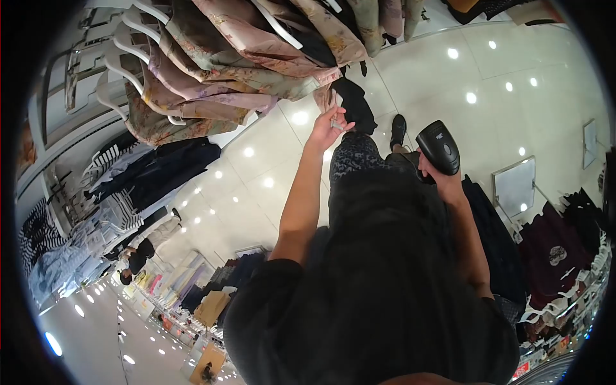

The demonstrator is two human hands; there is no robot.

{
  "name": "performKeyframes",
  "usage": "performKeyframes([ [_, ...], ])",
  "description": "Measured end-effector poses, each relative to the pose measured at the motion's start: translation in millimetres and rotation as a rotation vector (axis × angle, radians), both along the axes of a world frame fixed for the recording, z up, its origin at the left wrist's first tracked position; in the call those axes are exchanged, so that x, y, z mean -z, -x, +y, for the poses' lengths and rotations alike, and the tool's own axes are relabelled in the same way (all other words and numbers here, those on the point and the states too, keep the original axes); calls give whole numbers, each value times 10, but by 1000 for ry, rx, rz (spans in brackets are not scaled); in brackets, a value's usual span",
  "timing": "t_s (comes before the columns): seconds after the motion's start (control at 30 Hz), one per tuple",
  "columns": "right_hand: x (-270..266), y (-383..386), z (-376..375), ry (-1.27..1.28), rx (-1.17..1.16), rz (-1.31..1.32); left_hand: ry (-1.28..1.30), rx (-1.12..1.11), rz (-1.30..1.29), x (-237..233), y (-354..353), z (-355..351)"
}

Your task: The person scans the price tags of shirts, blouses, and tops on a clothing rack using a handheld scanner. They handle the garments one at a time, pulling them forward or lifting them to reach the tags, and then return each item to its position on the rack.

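My right hand (443,178) is wrapped around the grip of a black barcode scanner (439,146), whose rounded top faces up toward me. My left hand (329,128) is at the lower end of a row of hanging blouses. Its fingers pinch a small white tag (336,124) whose print I cannot read. Just beyond the fingertips hangs a pinkish sleeve (323,98). The flowered blouses (250,70), in pink, green, tan and lilac, hang on white hangers (128,67).
A metal rack with striped and dark garments (160,170) stands at left. Dark clothes on white hangers (552,250) line the right, near a framed panel (515,186). Another person (138,256) is far off at left. Shiny tiled floor (443,83) runs between.
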State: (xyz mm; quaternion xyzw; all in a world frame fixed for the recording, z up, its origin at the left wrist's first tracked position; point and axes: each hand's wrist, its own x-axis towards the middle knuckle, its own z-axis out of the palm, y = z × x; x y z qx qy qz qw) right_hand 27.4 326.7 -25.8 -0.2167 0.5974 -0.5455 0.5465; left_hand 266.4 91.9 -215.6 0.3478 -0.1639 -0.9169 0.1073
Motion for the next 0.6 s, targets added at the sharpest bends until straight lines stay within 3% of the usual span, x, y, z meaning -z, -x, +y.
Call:
performKeyframes([
  [0.2,-142,78,188,7,40,-10,-135,-216,-156,-1009,379,244],
  [0.33,-94,95,299,6,41,-11,-85,-210,-102,-953,284,287],
  [0.43,-156,89,278,38,28,2,89,-133,-182,-453,66,232],
  [0.47,-150,89,271,46,13,3,7,-92,186,-151,-32,174],
  [0.5,-137,87,271,55,13,-5,-71,-45,552,-183,-30,160],
  [0.53,-127,76,256,63,13,-13,-61,-59,552,-198,-27,174],
  [0.6,-139,56,207,66,-2,-15,249,-25,-224,-370,132,231],
])
